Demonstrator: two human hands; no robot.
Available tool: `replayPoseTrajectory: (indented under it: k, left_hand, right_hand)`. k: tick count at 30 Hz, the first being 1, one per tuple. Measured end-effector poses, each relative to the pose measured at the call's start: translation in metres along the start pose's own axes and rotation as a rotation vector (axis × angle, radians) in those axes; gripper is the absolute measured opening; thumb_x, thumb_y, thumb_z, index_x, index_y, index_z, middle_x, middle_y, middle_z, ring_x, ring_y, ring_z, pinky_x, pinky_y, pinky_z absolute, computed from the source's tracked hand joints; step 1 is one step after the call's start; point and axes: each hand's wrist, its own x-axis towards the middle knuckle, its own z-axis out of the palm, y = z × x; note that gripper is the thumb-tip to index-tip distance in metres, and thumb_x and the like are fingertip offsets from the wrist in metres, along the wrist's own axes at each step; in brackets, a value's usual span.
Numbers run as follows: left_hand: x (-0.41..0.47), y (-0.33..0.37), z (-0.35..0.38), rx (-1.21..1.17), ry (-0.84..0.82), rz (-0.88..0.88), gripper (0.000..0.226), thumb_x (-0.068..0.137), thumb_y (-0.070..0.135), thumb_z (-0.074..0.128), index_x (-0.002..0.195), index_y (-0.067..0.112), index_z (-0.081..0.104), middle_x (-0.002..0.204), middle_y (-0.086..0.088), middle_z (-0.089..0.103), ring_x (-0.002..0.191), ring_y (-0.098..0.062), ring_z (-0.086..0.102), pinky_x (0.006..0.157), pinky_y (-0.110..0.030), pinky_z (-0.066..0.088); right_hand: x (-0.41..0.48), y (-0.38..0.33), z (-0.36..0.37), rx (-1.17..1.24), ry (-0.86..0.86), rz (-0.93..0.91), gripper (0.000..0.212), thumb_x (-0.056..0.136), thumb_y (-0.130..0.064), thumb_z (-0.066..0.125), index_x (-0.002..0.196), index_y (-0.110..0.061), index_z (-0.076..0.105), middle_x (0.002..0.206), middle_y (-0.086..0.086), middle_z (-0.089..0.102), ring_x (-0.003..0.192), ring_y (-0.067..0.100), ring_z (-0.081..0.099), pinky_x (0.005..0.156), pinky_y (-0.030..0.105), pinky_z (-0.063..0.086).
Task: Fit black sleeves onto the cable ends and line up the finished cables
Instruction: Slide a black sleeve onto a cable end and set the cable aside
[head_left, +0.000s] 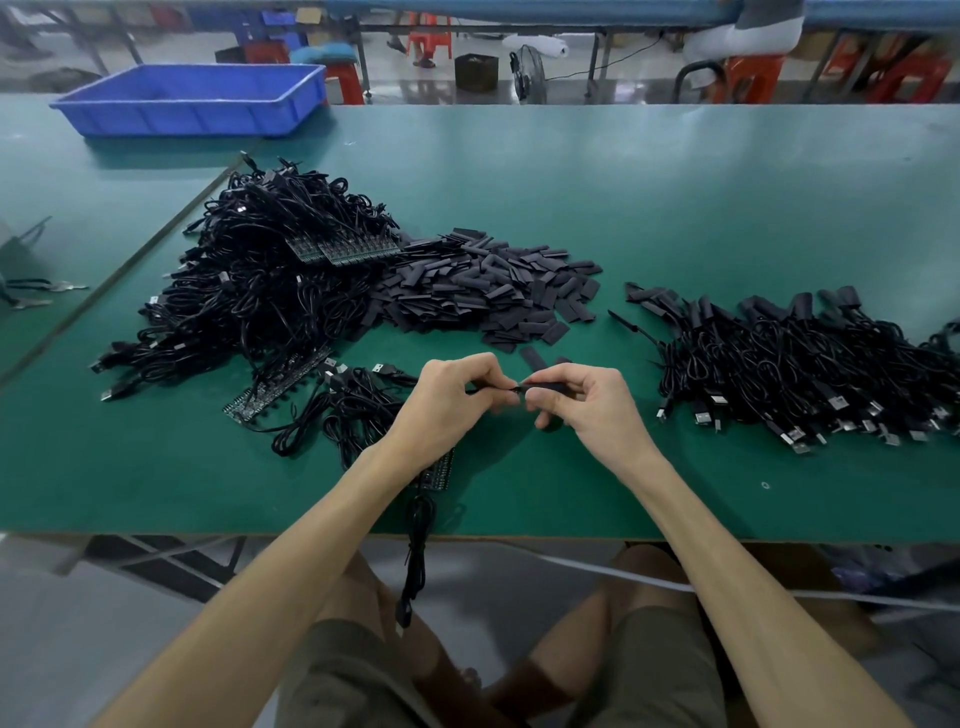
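Black sleeve (545, 387) pinched in the right hand (587, 410), left hand (452, 400) pinching the cable end (501, 388) against it.

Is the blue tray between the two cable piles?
No, the blue tray stands at the far left, behind the bigger cable pile.

bare table (675, 197) behind, cable piles (260, 291) flanking

Factory floor: long green workbench (675, 208), cable heaps (270, 291)
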Motion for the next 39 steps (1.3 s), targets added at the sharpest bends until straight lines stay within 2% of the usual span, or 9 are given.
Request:
replayPoseTrajectory:
  k: [5, 9, 15, 21, 24, 26, 28, 34, 39]
  left_hand:
    - [0.0003, -0.0021, 0.0, 0.007, -0.005, 0.017, 0.011, 0.085, 0.018, 0.081, 0.084, 0.02, 0.071, 0.082, 0.021, 0.071, 0.083, -0.006, 0.068, 0.078, -0.022, 0.052]
    - [0.001, -0.0054, 0.003, 0.062, -0.015, 0.06, 0.015, 0.087, 0.013, 0.079, 0.081, 0.018, 0.066, 0.085, 0.019, 0.071, 0.086, -0.001, 0.066, 0.075, -0.013, 0.046]
    - [0.002, -0.0064, 0.0045, 0.088, -0.001, 0.114, 0.018, 0.087, 0.013, 0.078, 0.081, 0.018, 0.062, 0.089, 0.017, 0.069, 0.086, 0.0, 0.066, 0.075, -0.01, 0.044]
    - [0.0007, -0.0074, 0.0047, 0.12, 0.014, 0.096, 0.022, 0.091, 0.011, 0.074, 0.079, 0.016, 0.056, 0.078, 0.011, 0.069, 0.075, -0.011, 0.064, 0.067, -0.035, 0.048]
    - [0.0001, -0.0069, 0.0036, 0.107, 0.006, 0.09, 0.022, 0.091, 0.007, 0.073, 0.079, 0.017, 0.057, 0.08, 0.011, 0.071, 0.078, -0.006, 0.066, 0.068, -0.026, 0.049]
    - [-0.0011, -0.0063, 0.0025, 0.096, 0.003, 0.095, 0.019, 0.089, 0.006, 0.073, 0.08, 0.016, 0.061, 0.08, 0.018, 0.071, 0.08, 0.004, 0.065, 0.069, -0.014, 0.046]
    - [-0.0019, -0.0052, 0.0017, 0.093, 0.007, 0.101, 0.015, 0.087, 0.009, 0.076, 0.082, 0.016, 0.065, 0.081, 0.021, 0.07, 0.08, 0.005, 0.064, 0.071, -0.009, 0.043]
    - [-0.0033, -0.002, 0.0011, 0.056, -0.008, 0.085, 0.012, 0.087, 0.011, 0.078, 0.086, 0.017, 0.068, 0.084, 0.021, 0.069, 0.076, -0.003, 0.065, 0.07, -0.008, 0.044]
    - [-0.0005, 0.0005, 0.0003, 0.01, -0.015, 0.008, 0.013, 0.088, 0.024, 0.078, 0.092, 0.025, 0.066, 0.086, 0.02, 0.07, 0.083, -0.001, 0.066, 0.076, -0.012, 0.048]
  right_hand:
    - [-0.001, -0.0035, 0.0, 0.026, 0.0, 0.005, 0.011, 0.09, -0.011, 0.077, 0.096, -0.02, 0.078, 0.08, 0.005, 0.077, 0.062, 0.018, 0.071, 0.064, 0.017, 0.05]
    - [-0.0016, -0.0046, 0.0008, 0.016, 0.001, 0.009, 0.01, 0.09, -0.01, 0.076, 0.096, -0.018, 0.078, 0.08, 0.001, 0.077, 0.063, 0.016, 0.071, 0.061, 0.011, 0.046]
    - [-0.0025, -0.0048, 0.0013, 0.032, 0.007, 0.022, 0.01, 0.092, -0.009, 0.074, 0.099, -0.015, 0.077, 0.081, 0.002, 0.078, 0.064, 0.015, 0.071, 0.06, 0.012, 0.046]
    - [-0.0024, -0.004, 0.0028, 0.025, 0.024, 0.029, 0.011, 0.091, -0.009, 0.075, 0.101, -0.014, 0.077, 0.081, 0.002, 0.078, 0.065, 0.015, 0.071, 0.062, 0.012, 0.046]
    - [-0.0025, -0.0034, 0.0029, 0.013, 0.017, 0.021, 0.012, 0.09, -0.01, 0.076, 0.102, -0.012, 0.077, 0.081, 0.001, 0.077, 0.065, 0.018, 0.071, 0.063, 0.014, 0.048]
    - [-0.0021, -0.0028, 0.0031, 0.007, 0.002, 0.02, 0.013, 0.09, -0.011, 0.077, 0.103, -0.011, 0.077, 0.084, 0.002, 0.078, 0.065, 0.021, 0.071, 0.069, 0.022, 0.054]
    - [-0.0023, -0.0024, 0.0028, 0.002, -0.009, 0.023, 0.013, 0.089, -0.012, 0.078, 0.102, -0.012, 0.077, 0.086, 0.004, 0.078, 0.066, 0.023, 0.071, 0.073, 0.031, 0.058]
    - [-0.0034, -0.0028, 0.0041, -0.011, -0.038, 0.012, 0.012, 0.089, -0.015, 0.079, 0.098, -0.022, 0.077, 0.08, 0.0, 0.077, 0.065, 0.019, 0.07, 0.074, 0.029, 0.059]
    - [-0.0031, -0.0039, 0.003, 0.027, -0.018, 0.016, 0.017, 0.089, -0.014, 0.079, 0.106, -0.014, 0.076, 0.085, 0.0, 0.078, 0.067, 0.019, 0.071, 0.072, 0.026, 0.058]
